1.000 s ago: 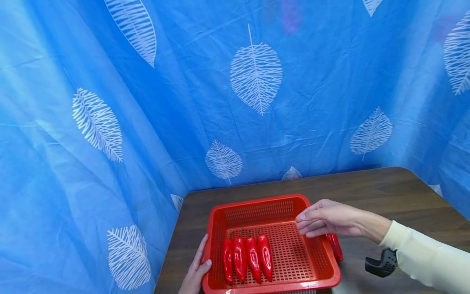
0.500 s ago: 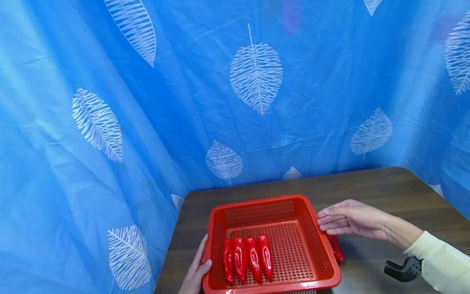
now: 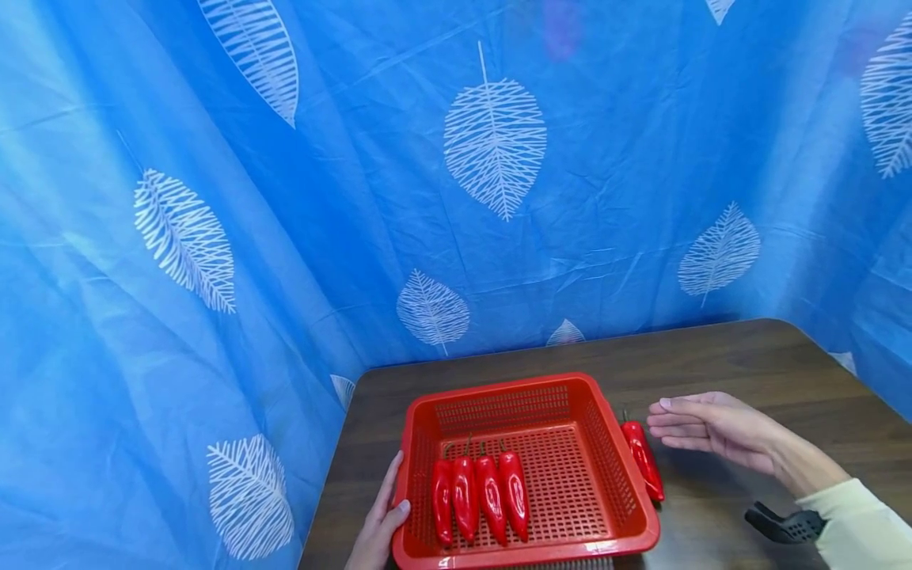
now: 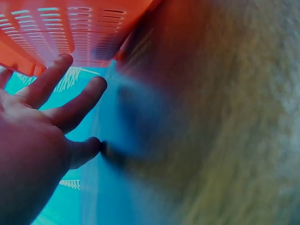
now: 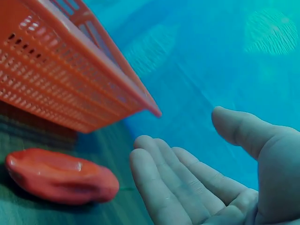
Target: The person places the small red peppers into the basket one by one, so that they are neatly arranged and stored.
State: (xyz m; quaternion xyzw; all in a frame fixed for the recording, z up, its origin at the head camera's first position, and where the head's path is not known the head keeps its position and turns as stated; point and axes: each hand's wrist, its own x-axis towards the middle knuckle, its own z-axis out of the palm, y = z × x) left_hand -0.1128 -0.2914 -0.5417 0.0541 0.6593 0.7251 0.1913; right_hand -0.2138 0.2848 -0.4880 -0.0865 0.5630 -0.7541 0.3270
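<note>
A red plastic basket [image 3: 597,459] with slotted walls stands at the front of the table. Several glossy red chili peppers [image 3: 466,499] lie side by side in its left half, their green stems toward the far wall. Along the basket's left side, my left hand [image 3: 381,514] rests with thumb at the rim; the left wrist view shows its fingers [image 4: 77,105] extended and spread, fingertips by the slotted wall. Another red chili pepper [image 3: 643,461] lies on the table just outside the basket's right wall. To its right hovers my right hand [image 3: 720,431], holding nothing, fingers extended, thumb apart from them.
The dark wooden table [image 3: 727,356] extends behind the basket and to its right. A blue curtain [image 3: 356,198] with white leaf prints hangs around the table's back and sides. A black wrist camera [image 3: 787,524] sits below my right wrist.
My right hand has moved rightward from over the basket's right rim, across the rim, to the table beyond the pepper, which now shows fully. My left hand and the basket stay put.
</note>
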